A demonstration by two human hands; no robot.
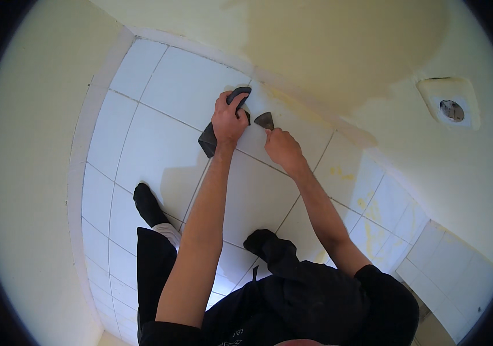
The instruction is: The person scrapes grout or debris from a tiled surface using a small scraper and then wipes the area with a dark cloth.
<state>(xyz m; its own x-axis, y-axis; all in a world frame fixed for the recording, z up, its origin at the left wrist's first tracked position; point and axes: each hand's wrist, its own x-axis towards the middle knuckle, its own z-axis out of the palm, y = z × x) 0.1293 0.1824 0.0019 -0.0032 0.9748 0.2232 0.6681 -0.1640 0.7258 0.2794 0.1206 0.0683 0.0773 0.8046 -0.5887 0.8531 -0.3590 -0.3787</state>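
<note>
My left hand (pixel 229 119) is closed round a dark grey tool (pixel 208 140) with a curved, handle-like end above the fingers and a flat-sided block below the wrist. Its exact kind is unclear, as the hand covers its middle. Just to the right, my right hand (pixel 284 149) grips a scraper (pixel 264 120), whose wide, dark blade points up and left toward the left hand. Both tools are over the white floor tiles (pixel 183 78), close to the far wall, with a small gap between them. The scraper's handle is mostly hidden in my fist.
Yellow smears (pixel 341 173) mark tiles along the right. A pale skirting strip (pixel 292 92) runs under the cream wall (pixel 339 40), which has a darker patch. A round metal fitting (pixel 452 111) sits in the wall. My feet in black socks (pixel 148 205) stand on the floor.
</note>
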